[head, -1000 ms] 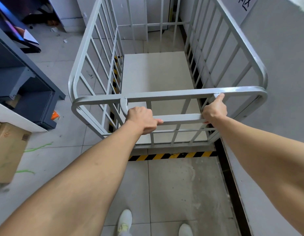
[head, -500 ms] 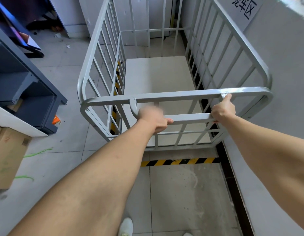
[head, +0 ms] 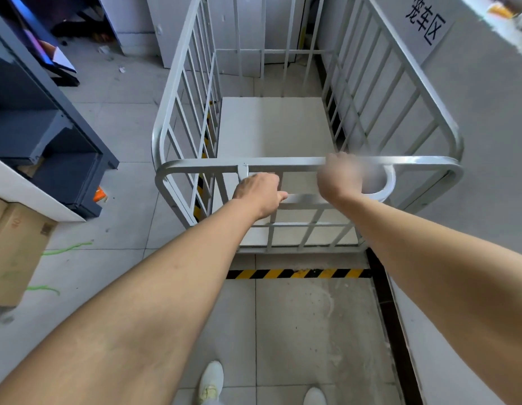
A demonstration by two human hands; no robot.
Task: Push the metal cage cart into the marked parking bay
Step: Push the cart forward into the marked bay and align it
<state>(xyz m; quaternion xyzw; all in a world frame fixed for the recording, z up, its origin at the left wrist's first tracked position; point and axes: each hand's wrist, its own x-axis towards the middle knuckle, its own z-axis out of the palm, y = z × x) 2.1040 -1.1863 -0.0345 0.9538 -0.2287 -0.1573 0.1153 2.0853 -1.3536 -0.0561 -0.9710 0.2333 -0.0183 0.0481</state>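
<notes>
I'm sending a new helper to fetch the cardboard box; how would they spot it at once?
Start at the cage cart by the right wall, then look across the tiled floor to the dark blue shelving on the left. The cardboard box sits just nearer than it, the only brown thing there, beside green floor scribbles.

We've got pale grey floor tiles [head: 122, 135], a grey wall [head: 493, 118] on the right, dark blue shelving [head: 40, 124] left, a cardboard box [head: 17, 247] beside it.

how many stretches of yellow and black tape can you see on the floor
2. One strip runs across the floor behind the cart; another shows through its left bars. More may be hidden under the cart.
</notes>
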